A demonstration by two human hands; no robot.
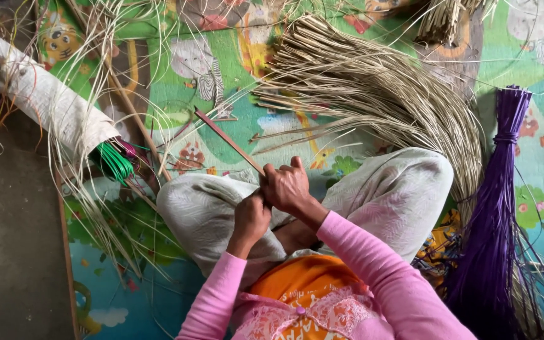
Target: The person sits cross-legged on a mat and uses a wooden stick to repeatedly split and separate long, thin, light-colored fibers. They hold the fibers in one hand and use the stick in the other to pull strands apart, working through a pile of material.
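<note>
— So, what are your hands on?

— Your right hand [286, 187] is closed around the near end of a thin reddish-brown strip [228, 141], which slants up and away to the left over the play mat [221, 75]. Your left hand [251, 217] sits just near and left of it, touching it, fingers curled shut; you seem to pinch the same strip, though its end is hidden between the hands.

— And around you?

— Both hands hover above your crossed knees. A big sheaf of pale dry reeds [379, 88] fans out on the far right. A purple bundle [495, 208], tied near its far end, lies on the right. On the left a rolled whitish sack [39, 94] lies with green strands [113, 162] sticking out of its near end, and loose pale straws are scattered beside it
</note>
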